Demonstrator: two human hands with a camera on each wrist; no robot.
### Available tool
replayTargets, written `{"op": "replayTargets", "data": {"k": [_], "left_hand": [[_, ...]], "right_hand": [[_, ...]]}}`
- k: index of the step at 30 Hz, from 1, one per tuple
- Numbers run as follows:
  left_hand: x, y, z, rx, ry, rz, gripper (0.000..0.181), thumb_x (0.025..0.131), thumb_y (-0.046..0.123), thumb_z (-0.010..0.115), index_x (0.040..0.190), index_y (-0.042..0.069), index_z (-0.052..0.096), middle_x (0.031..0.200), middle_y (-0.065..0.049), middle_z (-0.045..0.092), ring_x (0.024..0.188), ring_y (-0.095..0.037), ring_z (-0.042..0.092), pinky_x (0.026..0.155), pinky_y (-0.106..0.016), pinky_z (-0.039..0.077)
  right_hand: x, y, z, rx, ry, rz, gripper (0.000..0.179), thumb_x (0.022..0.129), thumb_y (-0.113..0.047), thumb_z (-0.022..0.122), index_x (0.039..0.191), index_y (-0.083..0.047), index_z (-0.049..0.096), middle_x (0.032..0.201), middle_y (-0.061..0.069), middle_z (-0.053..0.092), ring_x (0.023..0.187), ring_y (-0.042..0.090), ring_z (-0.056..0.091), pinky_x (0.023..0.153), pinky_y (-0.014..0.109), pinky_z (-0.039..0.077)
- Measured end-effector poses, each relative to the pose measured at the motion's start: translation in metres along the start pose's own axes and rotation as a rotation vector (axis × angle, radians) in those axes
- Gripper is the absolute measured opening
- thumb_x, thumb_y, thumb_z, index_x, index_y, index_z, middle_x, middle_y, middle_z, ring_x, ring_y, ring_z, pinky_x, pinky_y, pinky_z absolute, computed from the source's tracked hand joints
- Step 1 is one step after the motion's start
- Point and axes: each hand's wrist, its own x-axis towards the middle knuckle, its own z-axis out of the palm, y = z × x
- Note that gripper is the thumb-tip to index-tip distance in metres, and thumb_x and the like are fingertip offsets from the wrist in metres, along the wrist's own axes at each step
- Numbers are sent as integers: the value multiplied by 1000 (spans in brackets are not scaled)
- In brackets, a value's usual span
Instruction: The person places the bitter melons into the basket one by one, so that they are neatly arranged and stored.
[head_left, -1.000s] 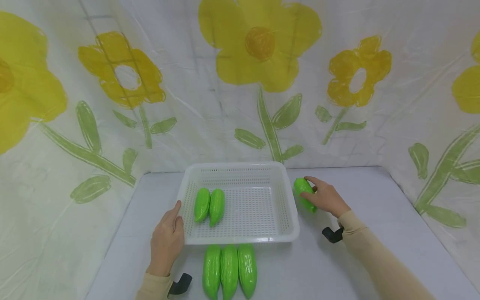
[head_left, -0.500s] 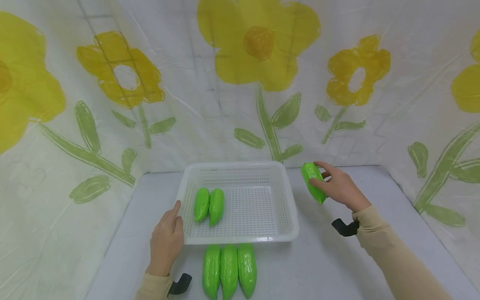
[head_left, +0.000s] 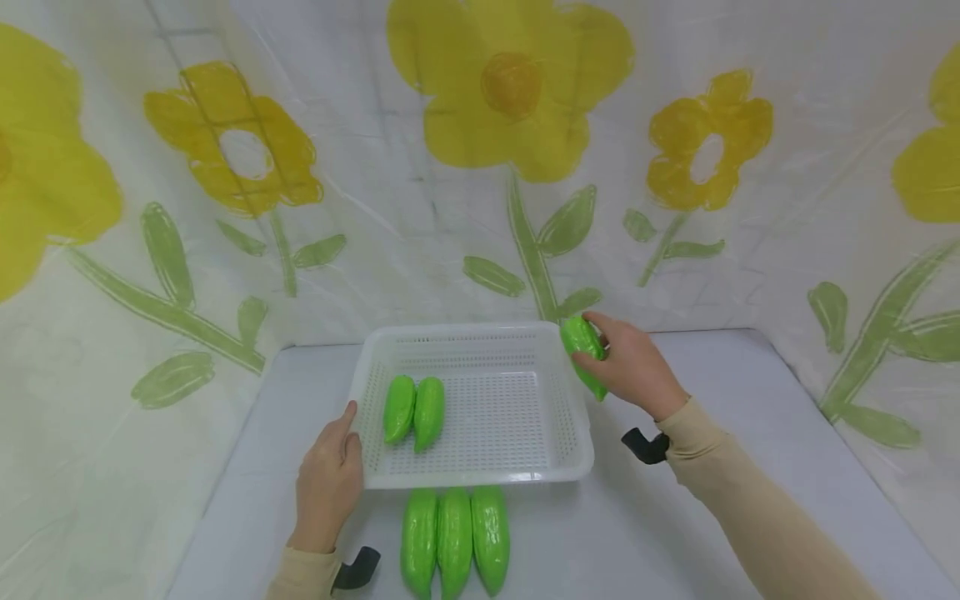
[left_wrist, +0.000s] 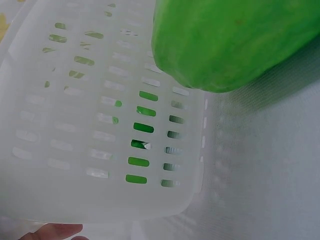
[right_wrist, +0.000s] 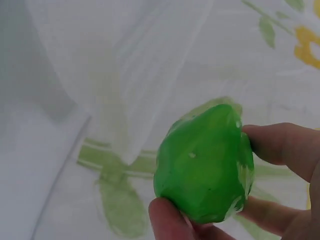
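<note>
In the head view, my right hand (head_left: 628, 363) pinches a shiny green elongated fruit (head_left: 582, 354) between thumb and fingers, above the back right corner of a white plastic basket (head_left: 480, 479). The right wrist view shows that fruit (right_wrist: 202, 167) end-on, with the thumb on one side and fingers on the other. My left hand (head_left: 327, 481) rests against the basket's left rim near the front corner, index finger straight. Two similar green fruits (head_left: 429, 414) lie side by side in the left part of the basket.
Three more green fruits (head_left: 454, 542) lie in a row in front of the basket on the white table (head_left: 577, 542). A curtain (head_left: 420, 250) with yellow flowers hangs behind the table and along its sides.
My right hand has raised the green fruit from the table beside the basket, first right and up, then left toward the basket's back right corner. The left hand stays at the rim.
</note>
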Motion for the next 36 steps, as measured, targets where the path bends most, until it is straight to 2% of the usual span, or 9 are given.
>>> {"op": "replayTargets", "data": {"k": [2, 6, 9, 13, 20, 24, 30, 32, 36], "left_hand": [[0, -1, 0, -2, -4, -7, 46, 106, 8, 44, 150, 0, 53, 137, -24, 65, 106, -41, 71, 72, -53, 60], [-1, -3, 1, 1, -3, -9, 46, 106, 9, 44, 150, 0, 53, 135, -23, 66, 102, -39, 72, 70, -52, 59], [-1, -5, 2, 4, 3, -4, 46, 106, 9, 44, 150, 0, 53, 135, -23, 67, 101, -38, 72, 69, -52, 59], [-1, -7, 2, 8, 13, 7, 46, 105, 8, 45, 150, 0, 53, 134, -23, 67, 100, -38, 72, 69, -53, 59], [-1, -7, 3, 8, 10, 5, 46, 106, 10, 43, 150, 0, 53, 135, -24, 66, 108, -42, 71, 75, -55, 59], [-1, -7, 3, 7, 3, -3, 46, 106, 11, 43, 150, 1, 53, 136, -23, 66, 106, -41, 71, 73, -55, 58], [0, -6, 3, 4, 1, -11, 46, 107, 12, 43, 150, 2, 53, 137, -22, 66, 104, -39, 71, 72, -55, 58], [0, -6, 2, 4, 1, -11, 46, 106, 12, 43, 150, 2, 54, 137, -21, 66, 103, -39, 71, 71, -54, 58], [0, -6, 2, 6, 6, -4, 46, 106, 10, 44, 150, 2, 54, 136, -22, 67, 100, -37, 72, 70, -53, 58]], "right_hand": [[4, -16, 10, -51, 36, -52, 64, 95, -23, 73, 148, 5, 51, 108, 25, 70, 86, 29, 66, 68, 41, 58], [12, -43, 35, -117, 62, -95, 62, 92, -23, 77, 145, 1, 56, 102, 24, 69, 74, 25, 63, 60, 37, 57], [18, -59, 57, -156, 43, -109, 61, 92, -23, 77, 145, -1, 57, 101, 22, 68, 66, 21, 60, 55, 34, 55], [26, -75, 85, -185, -25, -111, 59, 93, -25, 76, 145, -3, 57, 98, 18, 66, 64, 18, 56, 52, 30, 50], [39, -98, 116, -194, -123, -87, 50, 93, -27, 77, 134, -4, 61, 86, 9, 60, 67, 17, 54, 50, 27, 45], [46, -109, 128, -202, -176, -63, 42, 93, -29, 77, 125, -6, 63, 84, 7, 58, 70, 18, 54, 53, 28, 45], [55, -115, 147, -166, -255, -22, 30, 92, -28, 77, 111, -7, 65, 82, 5, 63, 70, 17, 59, 58, 29, 51], [57, -115, 152, -145, -293, 7, 30, 90, -27, 78, 109, -8, 65, 81, 3, 64, 68, 17, 61, 59, 28, 52], [59, -116, 158, -125, -343, 59, 38, 90, -27, 78, 116, -3, 63, 83, 6, 64, 69, 19, 62, 61, 31, 55]]}}
